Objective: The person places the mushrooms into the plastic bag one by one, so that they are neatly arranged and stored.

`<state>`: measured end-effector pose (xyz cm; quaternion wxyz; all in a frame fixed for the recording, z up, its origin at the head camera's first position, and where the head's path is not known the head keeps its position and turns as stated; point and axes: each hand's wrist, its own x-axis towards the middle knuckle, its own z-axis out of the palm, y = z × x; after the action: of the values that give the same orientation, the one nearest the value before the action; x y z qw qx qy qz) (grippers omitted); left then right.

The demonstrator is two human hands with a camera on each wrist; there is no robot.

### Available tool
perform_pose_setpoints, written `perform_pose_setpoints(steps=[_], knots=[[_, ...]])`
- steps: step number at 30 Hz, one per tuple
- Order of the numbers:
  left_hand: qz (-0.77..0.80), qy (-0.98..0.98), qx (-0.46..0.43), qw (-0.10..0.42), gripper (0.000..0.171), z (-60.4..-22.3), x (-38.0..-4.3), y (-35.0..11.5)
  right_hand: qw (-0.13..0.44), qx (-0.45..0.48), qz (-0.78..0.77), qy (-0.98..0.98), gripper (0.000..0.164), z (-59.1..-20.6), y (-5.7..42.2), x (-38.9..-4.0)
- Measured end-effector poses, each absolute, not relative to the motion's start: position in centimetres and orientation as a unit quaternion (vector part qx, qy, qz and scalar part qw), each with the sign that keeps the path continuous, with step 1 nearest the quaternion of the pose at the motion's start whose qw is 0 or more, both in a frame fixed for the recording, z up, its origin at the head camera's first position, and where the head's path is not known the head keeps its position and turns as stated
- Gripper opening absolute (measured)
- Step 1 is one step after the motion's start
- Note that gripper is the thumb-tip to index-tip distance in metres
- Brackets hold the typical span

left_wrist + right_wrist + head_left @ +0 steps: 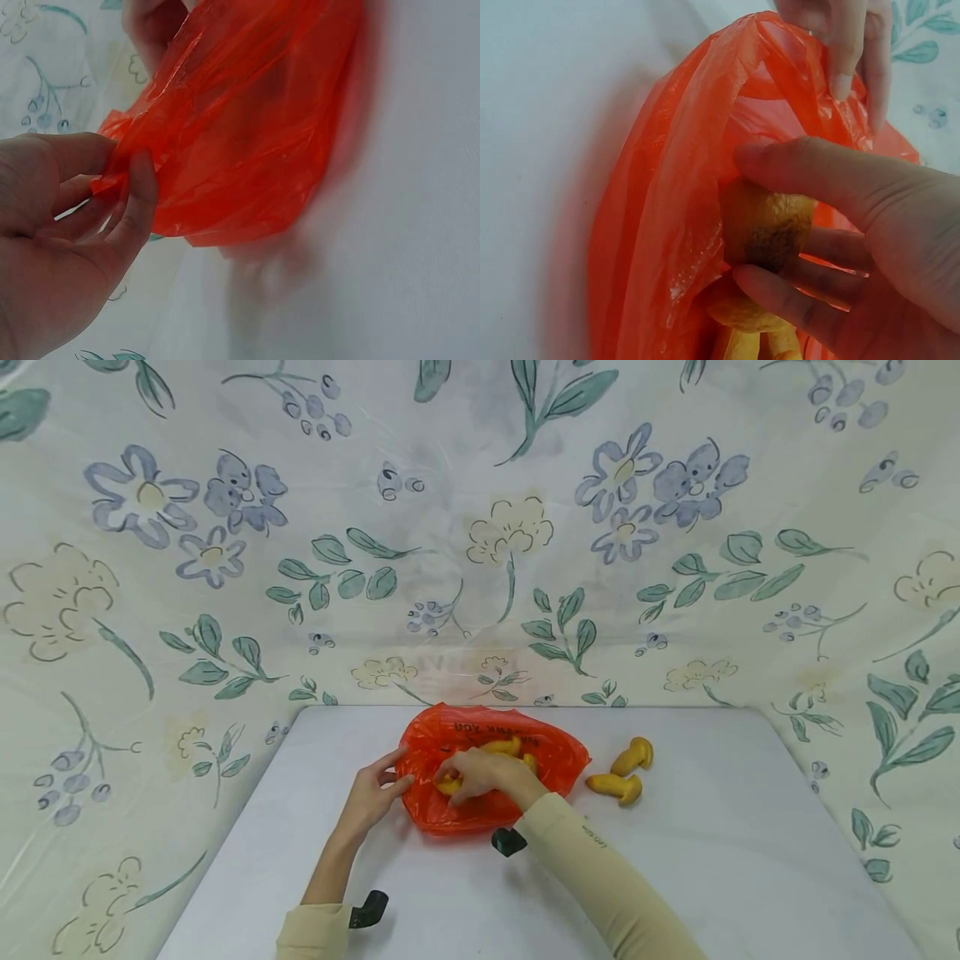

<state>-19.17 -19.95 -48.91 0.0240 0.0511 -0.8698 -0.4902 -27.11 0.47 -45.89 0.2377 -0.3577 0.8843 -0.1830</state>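
A red plastic bag with black print lies on the white table, its mouth spread. At its left rim my left hand pinches the thin plastic between thumb and fingers, as the left wrist view shows close up. My right hand reaches into the mouth, thumb and fingers around a yellow mushroom with a dark brown patch. More yellow mushrooms lie in the bag just below that one, partly hidden by the plastic and my fingers.
Two yellow mushrooms, one farther back and one nearer, lie on the white table right of the bag. Behind the table's far edge hangs a flower-patterned sheet. Dark camera mounts stick out at both wrists.
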Motion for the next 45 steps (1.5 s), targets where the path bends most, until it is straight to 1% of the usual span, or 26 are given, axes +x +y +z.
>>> perform_pose_setpoints(steps=[6,17,26,33,41,45], knots=[[-0.488,-0.871,0.049,0.026,0.058,-48.9,-19.2,-19.8,0.239,-0.358,-0.181,0.884,0.046,-46.0,0.4,-27.0],[-0.492,-0.869,0.048,0.029,0.057,-49.0,-19.1,-19.9,0.242,-0.344,-0.197,0.885,0.051,-46.0,0.7,-26.8],[-0.492,-0.868,0.055,0.027,0.057,-49.0,-19.1,-19.9,0.253,-0.335,-0.235,0.877,0.048,-45.4,1.6,-26.7],[-0.491,-0.869,0.054,0.029,0.057,-49.1,-19.1,-19.9,0.252,-0.344,-0.251,0.869,0.046,-45.0,2.5,-26.5],[-0.487,-0.871,0.057,0.029,0.057,-49.2,-19.1,-19.8,0.25,-0.359,-0.254,0.863,0.053,-44.7,4.0,-26.8],[-0.485,-0.872,0.061,0.027,0.057,-49.2,-19.1,-19.8,0.238,-0.369,-0.25,0.863,0.051,-44.4,4.8,-26.9]])
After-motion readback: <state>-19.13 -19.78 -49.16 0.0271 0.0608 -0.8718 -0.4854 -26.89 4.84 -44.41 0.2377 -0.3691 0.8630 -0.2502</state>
